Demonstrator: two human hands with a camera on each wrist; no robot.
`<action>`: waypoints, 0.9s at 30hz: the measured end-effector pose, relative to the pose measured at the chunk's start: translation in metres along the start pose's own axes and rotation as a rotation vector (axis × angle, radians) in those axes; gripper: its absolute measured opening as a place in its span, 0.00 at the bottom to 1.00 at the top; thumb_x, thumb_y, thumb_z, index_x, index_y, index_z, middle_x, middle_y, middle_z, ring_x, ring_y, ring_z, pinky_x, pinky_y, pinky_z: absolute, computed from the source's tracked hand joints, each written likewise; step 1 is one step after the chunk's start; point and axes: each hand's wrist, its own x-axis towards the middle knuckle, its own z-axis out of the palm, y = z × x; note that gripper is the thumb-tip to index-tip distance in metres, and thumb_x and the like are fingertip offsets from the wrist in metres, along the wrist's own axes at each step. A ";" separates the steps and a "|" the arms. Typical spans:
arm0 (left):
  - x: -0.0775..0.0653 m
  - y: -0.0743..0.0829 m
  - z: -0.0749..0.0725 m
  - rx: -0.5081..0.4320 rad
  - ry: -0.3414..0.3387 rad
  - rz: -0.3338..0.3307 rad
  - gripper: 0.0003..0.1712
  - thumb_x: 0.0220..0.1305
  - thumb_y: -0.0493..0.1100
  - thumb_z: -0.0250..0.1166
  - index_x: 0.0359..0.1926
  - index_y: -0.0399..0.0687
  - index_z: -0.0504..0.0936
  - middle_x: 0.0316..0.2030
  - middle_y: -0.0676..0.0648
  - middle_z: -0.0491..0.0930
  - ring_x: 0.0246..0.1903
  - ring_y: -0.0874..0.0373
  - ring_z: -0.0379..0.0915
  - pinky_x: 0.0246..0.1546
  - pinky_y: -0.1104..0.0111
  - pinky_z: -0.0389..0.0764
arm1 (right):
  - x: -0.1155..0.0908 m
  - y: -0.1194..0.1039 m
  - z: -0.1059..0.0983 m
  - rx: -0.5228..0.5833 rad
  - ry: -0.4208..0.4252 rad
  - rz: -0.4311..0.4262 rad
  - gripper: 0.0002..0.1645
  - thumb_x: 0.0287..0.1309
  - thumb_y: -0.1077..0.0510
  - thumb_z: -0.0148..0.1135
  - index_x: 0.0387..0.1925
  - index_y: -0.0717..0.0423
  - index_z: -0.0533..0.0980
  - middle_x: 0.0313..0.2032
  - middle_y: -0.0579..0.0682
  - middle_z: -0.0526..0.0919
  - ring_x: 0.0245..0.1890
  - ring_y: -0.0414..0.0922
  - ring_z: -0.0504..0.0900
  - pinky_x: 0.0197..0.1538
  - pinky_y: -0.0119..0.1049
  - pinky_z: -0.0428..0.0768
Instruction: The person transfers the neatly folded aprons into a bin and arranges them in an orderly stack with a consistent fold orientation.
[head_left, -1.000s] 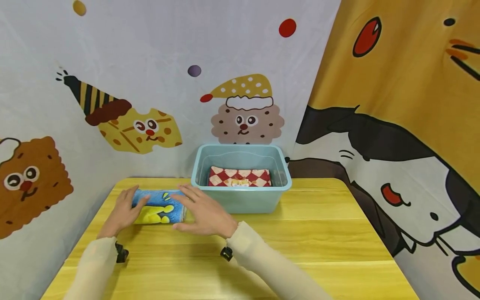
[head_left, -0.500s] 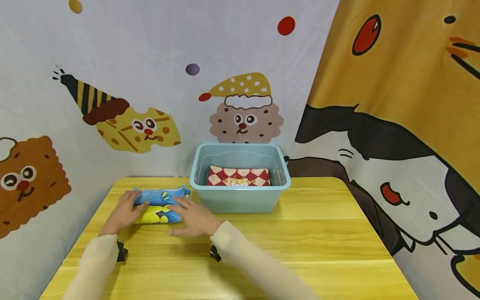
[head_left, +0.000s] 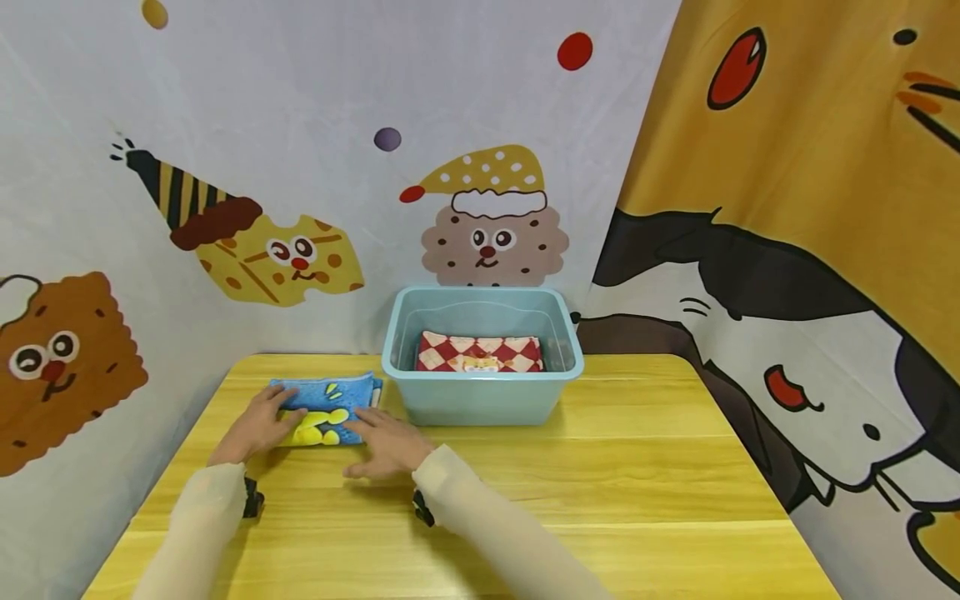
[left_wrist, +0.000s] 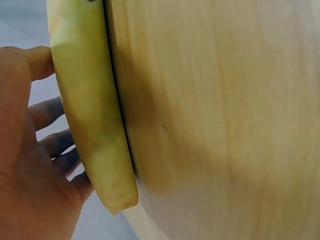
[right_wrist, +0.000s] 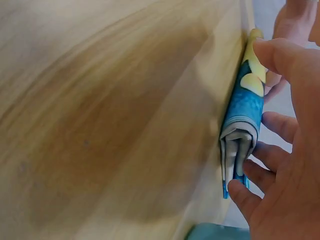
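A folded blue towel with yellow shapes (head_left: 330, 404) lies on the left part of the table, its layered end visible in the right wrist view. My left hand (head_left: 258, 425) rests on the towel's left end with fingers spread. In the left wrist view the thumb touches the yellow fold, and part of the fingers is hidden behind it. My right hand (head_left: 390, 444) lies at the towel's right front corner, fingertips on its surface and the thumb apart from the others. The right wrist view shows these fingers (right_wrist: 277, 155) extended beside the layered end.
To the right of the towel stands a light blue plastic bin (head_left: 487, 404) at the back of the wooden table (head_left: 600, 500). A red and white checkered folded cloth (head_left: 480, 354) sits inside it. Printed curtains (head_left: 315, 100) hang behind and beside the table.
My right hand has shifted a little left and come down onto the towel. The towel's back right corner now shows an offset lower layer. My left hand has slid slightly right.
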 end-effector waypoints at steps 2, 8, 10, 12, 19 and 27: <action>0.001 0.002 0.001 0.006 -0.005 0.003 0.41 0.68 0.61 0.49 0.69 0.35 0.58 0.68 0.26 0.47 0.65 0.26 0.42 0.58 0.33 0.51 | 0.001 0.000 0.003 0.008 -0.010 0.016 0.48 0.53 0.25 0.52 0.71 0.31 0.49 0.73 0.42 0.47 0.73 0.43 0.48 0.70 0.41 0.58; 0.001 0.008 0.003 0.018 -0.009 -0.017 0.39 0.67 0.60 0.51 0.67 0.35 0.61 0.67 0.26 0.50 0.64 0.27 0.45 0.58 0.33 0.53 | -0.001 -0.002 0.006 0.049 -0.024 0.045 0.49 0.51 0.25 0.54 0.71 0.28 0.49 0.73 0.41 0.48 0.72 0.41 0.49 0.70 0.39 0.58; 0.001 0.009 0.004 0.025 -0.012 -0.023 0.39 0.67 0.59 0.51 0.67 0.35 0.61 0.67 0.26 0.50 0.64 0.27 0.45 0.58 0.34 0.54 | -0.002 -0.002 0.006 0.048 -0.024 0.042 0.48 0.51 0.26 0.55 0.71 0.28 0.49 0.73 0.41 0.49 0.72 0.41 0.49 0.70 0.39 0.58; 0.000 0.010 0.004 0.029 -0.015 -0.029 0.39 0.67 0.59 0.51 0.67 0.35 0.61 0.67 0.26 0.50 0.64 0.27 0.46 0.58 0.34 0.54 | -0.005 -0.003 0.006 0.046 -0.023 0.036 0.48 0.51 0.26 0.55 0.71 0.29 0.50 0.73 0.41 0.50 0.72 0.42 0.50 0.70 0.39 0.58; -0.009 0.015 0.006 0.003 -0.023 -0.024 0.38 0.67 0.58 0.52 0.66 0.35 0.62 0.66 0.25 0.49 0.63 0.25 0.46 0.56 0.33 0.56 | -0.014 -0.005 0.008 0.041 -0.017 0.037 0.48 0.50 0.26 0.56 0.70 0.29 0.51 0.72 0.41 0.51 0.72 0.42 0.52 0.69 0.39 0.60; -0.015 0.018 0.014 -0.014 -0.007 -0.016 0.38 0.67 0.58 0.53 0.66 0.35 0.61 0.66 0.25 0.49 0.62 0.25 0.46 0.55 0.32 0.57 | -0.024 -0.007 0.012 0.022 -0.008 0.030 0.48 0.51 0.26 0.55 0.70 0.30 0.53 0.72 0.42 0.51 0.72 0.42 0.51 0.69 0.39 0.61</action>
